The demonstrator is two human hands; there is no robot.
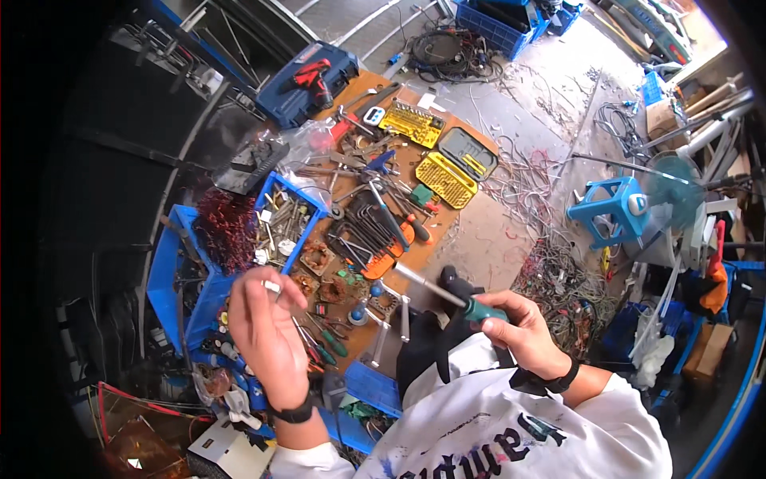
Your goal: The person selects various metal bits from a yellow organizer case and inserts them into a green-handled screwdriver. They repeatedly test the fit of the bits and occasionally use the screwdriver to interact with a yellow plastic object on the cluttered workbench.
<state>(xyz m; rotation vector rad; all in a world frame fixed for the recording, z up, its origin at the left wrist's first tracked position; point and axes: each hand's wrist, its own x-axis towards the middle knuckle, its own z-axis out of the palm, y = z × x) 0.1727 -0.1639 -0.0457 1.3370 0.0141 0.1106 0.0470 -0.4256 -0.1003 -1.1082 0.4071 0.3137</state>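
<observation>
My right hand (523,327) grips the green handle of a screwdriver (476,310). Its metal shaft points up and left over the edge of the workbench, and the end looks thicker and paler. My left hand (267,327) is raised over the near left side of the bench with its fingers curled. Between those fingers shows a small white piece (272,286), too small to name. Beneath and beside the left hand lie pliers and screwdrivers with green handles (333,343). A set of black hex keys (369,231) in an orange holder lies just beyond the screwdriver's tip.
Blue bins (179,295) with screws and reddish wire stand at the left. Yellow bit cases (447,180) and a dark blue tool case (307,84) with a red drill (311,76) are farther back. Cut wires (550,295) and a blue stool (610,209) are on the floor at right.
</observation>
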